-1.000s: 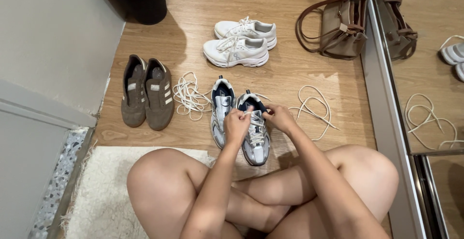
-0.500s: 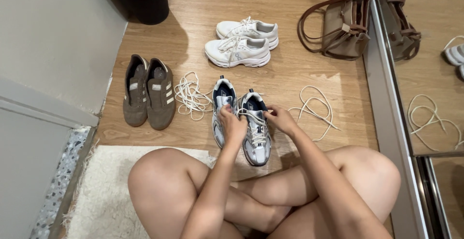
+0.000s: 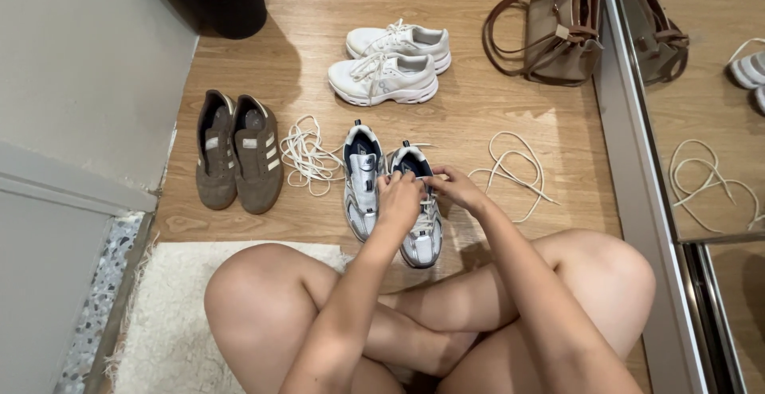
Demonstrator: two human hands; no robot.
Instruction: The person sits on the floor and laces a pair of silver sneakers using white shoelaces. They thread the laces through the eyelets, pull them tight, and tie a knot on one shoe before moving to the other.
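- Head view, centre of frame: left hand (image 3: 401, 196) and right hand (image 3: 456, 188) both sit on the right-hand silver sneaker (image 3: 420, 220), fingers pinched narrow at the top eyelets near the navy collar. The lace itself is mostly hidden under the fingers; can't tell which end each hand holds.
- Its mate, the other silver sneaker (image 3: 362, 179), stands touching it on the left and looks unlaced.
- Risk: the shoe isn't pinned down, so a hard tug on the lace could tip or slide it on the smooth wooden floor (image 3: 510, 115).
- Risk: uneven pulling would leave one lace end short; a skipped eyelet is easy since the hands cover the holes.
- Left of centre: tangled white lace pile (image 3: 309, 155) just beside the left sneaker, could get snagged or knotted if dragged.
- Right of centre: loose white lace (image 3: 514, 172) lies near the right wrist; a forearm sweep could drag it.
- Left: brown suede shoes (image 3: 237, 151), no laces in them.
- Top centre: white sneakers (image 3: 390, 63), laced, well apart.
- Upper right: tan handbag (image 3: 558, 27) against the mirror (image 3: 701, 123).
- Lower left: cream rug (image 3: 171, 314) under the crossed legs.
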